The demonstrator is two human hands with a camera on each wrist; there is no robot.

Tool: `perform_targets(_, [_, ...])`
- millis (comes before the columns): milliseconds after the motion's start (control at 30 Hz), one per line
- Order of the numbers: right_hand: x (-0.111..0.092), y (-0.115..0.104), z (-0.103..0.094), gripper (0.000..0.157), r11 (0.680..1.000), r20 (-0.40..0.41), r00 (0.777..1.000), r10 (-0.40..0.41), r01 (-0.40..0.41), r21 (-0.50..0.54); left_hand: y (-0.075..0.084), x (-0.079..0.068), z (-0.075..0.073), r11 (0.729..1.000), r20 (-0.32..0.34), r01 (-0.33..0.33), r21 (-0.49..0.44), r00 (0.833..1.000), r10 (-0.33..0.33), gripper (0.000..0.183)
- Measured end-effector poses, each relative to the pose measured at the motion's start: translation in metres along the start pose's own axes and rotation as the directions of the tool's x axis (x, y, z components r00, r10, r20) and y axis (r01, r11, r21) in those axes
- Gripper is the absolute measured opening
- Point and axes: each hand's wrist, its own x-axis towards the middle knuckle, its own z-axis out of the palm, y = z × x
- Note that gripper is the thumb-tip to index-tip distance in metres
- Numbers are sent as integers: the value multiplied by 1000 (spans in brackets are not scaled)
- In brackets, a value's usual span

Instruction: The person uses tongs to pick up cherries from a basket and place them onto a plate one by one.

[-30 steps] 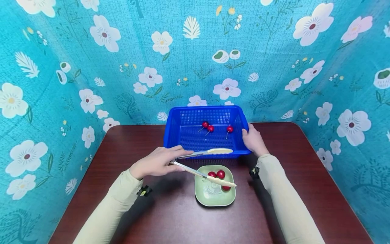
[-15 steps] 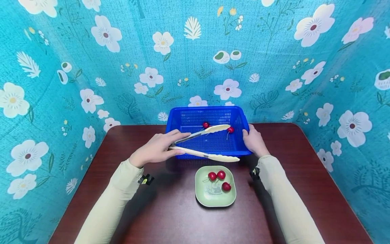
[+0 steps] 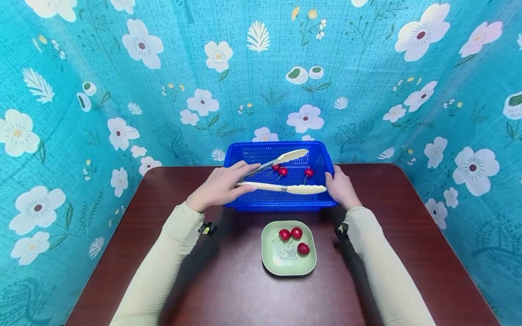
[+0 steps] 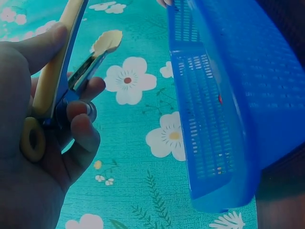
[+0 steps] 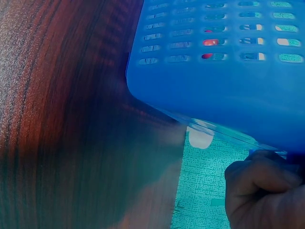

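My left hand point(image 3: 222, 185) holds a pair of metal tongs point(image 3: 267, 186) with cream scalloped tips, their two arms spread apart over the blue basket point(image 3: 265, 204). Nothing sits between the tips. In the left wrist view, the thumb lies along one arm of the tongs point(image 4: 53, 78) and the fingers curl near the hinge. My right hand point(image 3: 341, 186) grips the basket's right rim. Inside the basket lie three red cherries with stems: one cherry point(image 3: 308, 172) to the right, another cherry point(image 3: 283, 171) near the middle, and a third partly hidden behind the upper tong arm.
A pale green square plate point(image 3: 285, 268) with three cherries point(image 3: 303, 249) stands in front of the basket on the dark brown table point(image 3: 228, 290). Behind the table hangs a turquoise flowered cloth point(image 3: 171, 90).
My left hand has carried the tongs away from above the plate, forward over the basket, with their arms still spread. The right hand stays on the basket rim.
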Motion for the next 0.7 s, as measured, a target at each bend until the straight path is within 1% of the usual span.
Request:
perform_targets(100, [-1, -1, -1, 57, 1000, 5, 1000, 11, -11, 2, -3, 12, 0, 999, 8, 34, 12, 999, -34, 62])
perform_targets(233, [-1, -1, 0, 57, 1000, 12, 1000, 26, -26, 7, -10, 29, -2, 997, 35, 69, 18, 997, -69, 62])
perform_targets(500, [0, 0, 1, 57, 1000, 14, 1000, 23, -23, 5, -25, 58, -2, 986, 65, 161, 39, 984, -163, 64])
perform_targets(600, [0, -1, 0, 57, 1000, 18, 1000, 25, -26, 9, -27, 67, -1, 981, 98, 185, 52, 977, -189, 65])
perform_targets(700, [-1, -1, -1, 57, 1000, 18, 1000, 25, -25, 11, -26, 74, -1, 981, 132, 187, 46, 973, -191, 65])
